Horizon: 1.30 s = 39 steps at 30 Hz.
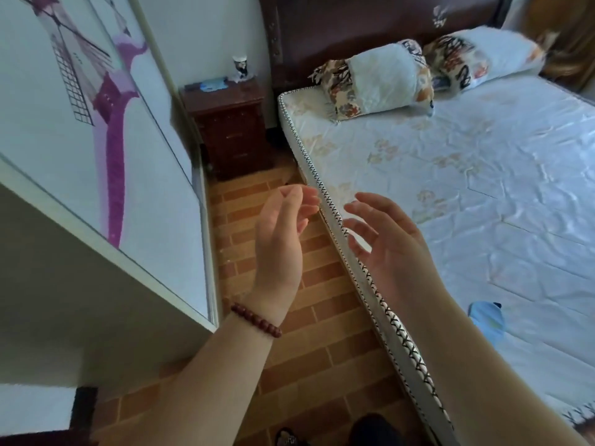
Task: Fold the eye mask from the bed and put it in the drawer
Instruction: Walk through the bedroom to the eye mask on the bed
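Your left hand (280, 239) and right hand (386, 243) are both raised over the edge of the bed (483, 175), palms facing each other, fingers (360, 209) loosely spread and holding nothing. The light blue eye mask (487, 318) lies on the mattress at about 4 o'clock from your right hand, partly hidden behind that forearm. The bedside drawer unit (231, 130) stands at 11 o'clock, beside the headboard, its drawers closed.

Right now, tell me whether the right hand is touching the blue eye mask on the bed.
Apart. The head view shows the right hand open above the mattress edge, while the blue eye mask lies on the sheet beside the forearm, well behind the fingers.
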Motion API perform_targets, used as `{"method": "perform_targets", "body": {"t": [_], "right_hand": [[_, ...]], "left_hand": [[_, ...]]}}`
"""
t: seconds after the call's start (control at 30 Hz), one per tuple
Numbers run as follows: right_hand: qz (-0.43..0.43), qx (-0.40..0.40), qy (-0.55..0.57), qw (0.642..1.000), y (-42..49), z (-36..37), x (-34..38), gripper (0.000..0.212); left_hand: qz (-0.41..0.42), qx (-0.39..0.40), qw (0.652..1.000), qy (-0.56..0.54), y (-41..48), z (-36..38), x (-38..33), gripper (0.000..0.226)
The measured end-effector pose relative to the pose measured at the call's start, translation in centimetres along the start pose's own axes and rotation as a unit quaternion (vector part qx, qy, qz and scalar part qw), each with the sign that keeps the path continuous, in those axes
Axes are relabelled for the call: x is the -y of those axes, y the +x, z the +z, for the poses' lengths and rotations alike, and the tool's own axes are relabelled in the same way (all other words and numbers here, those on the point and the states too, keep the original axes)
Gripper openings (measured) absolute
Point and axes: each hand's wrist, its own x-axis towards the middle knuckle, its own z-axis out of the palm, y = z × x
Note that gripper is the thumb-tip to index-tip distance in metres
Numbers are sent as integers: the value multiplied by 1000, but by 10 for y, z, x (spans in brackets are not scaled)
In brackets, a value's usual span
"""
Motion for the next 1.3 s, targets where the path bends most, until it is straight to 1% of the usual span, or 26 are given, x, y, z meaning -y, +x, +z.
{"method": "perform_targets", "body": {"t": [0.03, 0.1, 0.13, 0.23, 0.3, 0.47, 0.53, 0.57, 0.63, 0.67, 0.77, 0.9, 0.97, 1.07, 1.17, 1.23, 1.3], "right_hand": [[-8, -15, 2, 1000, 1, -7, 5, 22], [-20, -45, 1, 999, 4, -21, 13, 20], [-34, -68, 2, 997, 8, -38, 22, 19], [-37, -85, 1, 996, 14, -51, 33, 25], [-53, -108, -7, 993, 18, -69, 44, 25], [-107, -159, -10, 982, 19, -114, 74, 21], [-122, -176, -5, 977, 17, -130, 80, 9], [-131, -189, -2, 973, 17, -137, 83, 10], [-150, -208, 1, 967, 17, -150, 90, 20], [-158, -216, 0, 963, 18, -153, 93, 20], [-180, -267, -5, 947, 25, -167, 97, 17], [-204, -330, 1, 922, 33, -178, 98, 23], [-215, -362, 13, 907, 36, -180, 100, 22], [-230, -403, 15, 885, 38, -185, 104, 28], [-243, -427, 14, 871, 36, -190, 104, 30], [-258, -441, 10, 860, 32, -195, 102, 27], [-273, -451, 6, 850, 25, -203, 94, 18]], "left_hand": [[-2, 13, 1000, -4, 4, 9, 1, 25], [-6, 41, 999, -9, 12, 28, 3, 26], [-11, 72, 997, -16, 19, 50, 5, 26], [-10, 99, 995, -28, 27, 71, 9, 27], [-15, 124, 991, -47, 34, 96, 11, 27], [-21, 197, 977, -75, 42, 160, 12, 27], [-30, 227, 970, -80, 43, 180, 10, 26], [-32, 243, 966, -82, 44, 189, 8, 25], [-26, 271, 959, -82, 49, 207, 7, 26], [-22, 281, 956, -82, 50, 212, 8, 26], [-31, 336, 937, -87, 62, 238, 11, 21], [-54, 397, 912, -87, 78, 266, 18, 20], [-67, 431, 896, -81, 84, 277, 21, 20], [-75, 479, 871, -84, 91, 295, 24, 27], [-77, 511, 851, -94, 92, 309, 28, 32], [-67, 536, 836, -98, 88, 316, 33, 31], [-65, 554, 823, -109, 79, 319, 43, 28]]}}
